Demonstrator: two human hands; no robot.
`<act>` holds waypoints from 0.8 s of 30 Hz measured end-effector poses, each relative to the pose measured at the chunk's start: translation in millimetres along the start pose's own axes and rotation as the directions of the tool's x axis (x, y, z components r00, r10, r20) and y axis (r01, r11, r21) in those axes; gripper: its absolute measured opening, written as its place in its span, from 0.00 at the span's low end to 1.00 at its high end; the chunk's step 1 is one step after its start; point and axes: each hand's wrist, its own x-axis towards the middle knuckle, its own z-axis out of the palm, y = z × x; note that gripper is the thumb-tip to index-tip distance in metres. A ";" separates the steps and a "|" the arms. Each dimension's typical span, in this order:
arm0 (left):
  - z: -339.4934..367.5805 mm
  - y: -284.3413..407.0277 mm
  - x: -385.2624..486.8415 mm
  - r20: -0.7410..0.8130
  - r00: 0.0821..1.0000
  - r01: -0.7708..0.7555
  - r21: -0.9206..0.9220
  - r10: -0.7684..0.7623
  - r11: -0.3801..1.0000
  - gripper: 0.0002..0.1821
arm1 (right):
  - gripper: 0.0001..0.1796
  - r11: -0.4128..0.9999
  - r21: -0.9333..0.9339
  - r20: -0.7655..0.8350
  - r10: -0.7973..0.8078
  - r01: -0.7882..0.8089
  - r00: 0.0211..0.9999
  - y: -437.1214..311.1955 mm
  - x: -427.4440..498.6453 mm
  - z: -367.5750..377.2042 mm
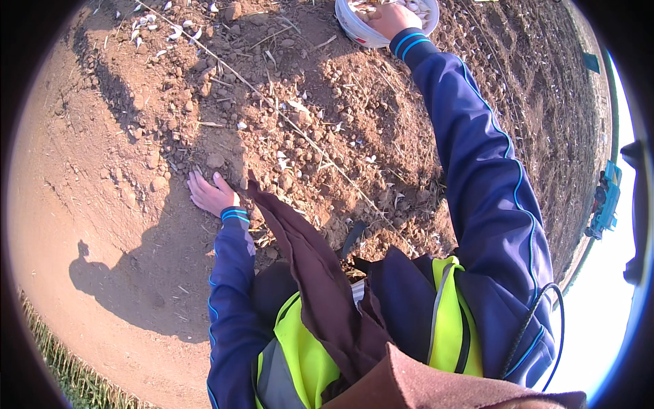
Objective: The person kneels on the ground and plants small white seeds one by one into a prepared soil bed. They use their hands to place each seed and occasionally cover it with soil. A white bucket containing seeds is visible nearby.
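Observation:
My right hand reaches into a white plastic bucket of garlic cloves at the top of the view. Its fingertips are hidden among the cloves, so any grip is not visible. Down on the bare soil, my left hand rests palm down, thumb apart from the fingers, with nothing seen in it. A taut string runs diagonally across the ground between the hands. Single cloves lie scattered on the loose soil beside it.
Several more cloves lie in a loose group at the upper left. A brown cloth hangs in front of my body. Planted-looking furrows stretch away at right, where a blue vehicle stands. Stubble borders the lower left.

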 end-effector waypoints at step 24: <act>-10.2 9.7 1.6 0.028 0.999 0.020 -0.032 -0.019 0.999 0.29 | 0.08 0.773 0.387 0.219 -0.607 0.503 0.764 -115.9 -76.6 96.4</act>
